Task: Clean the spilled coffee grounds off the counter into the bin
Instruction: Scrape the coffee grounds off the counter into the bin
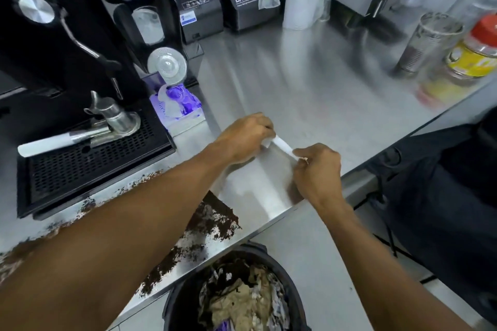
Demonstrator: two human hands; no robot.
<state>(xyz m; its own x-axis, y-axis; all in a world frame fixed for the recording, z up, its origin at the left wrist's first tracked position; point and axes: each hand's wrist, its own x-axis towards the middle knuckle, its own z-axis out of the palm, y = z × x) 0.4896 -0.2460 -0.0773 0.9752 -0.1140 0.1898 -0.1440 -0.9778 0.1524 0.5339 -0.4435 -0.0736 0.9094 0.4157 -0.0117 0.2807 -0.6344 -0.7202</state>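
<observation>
Dark brown coffee grounds [215, 220] lie scattered along the front edge of the steel counter [309, 94], partly hidden under my left forearm. Both hands are above the counter, holding a folded white tissue [283, 145] between them. My left hand [244, 137] pinches its far end and my right hand [320, 166] pinches its near end. Below the counter edge stands a black bin [183, 301], full of crumpled paper and waste.
A black espresso machine with drip tray [88, 166] and portafilter [80, 134] stands at the left. A purple tissue box [178, 107] sits beside it. Grinder, blender, cup stacks, a steel shaker [427, 43] and a red-lidded jar [473, 54] line the back and right.
</observation>
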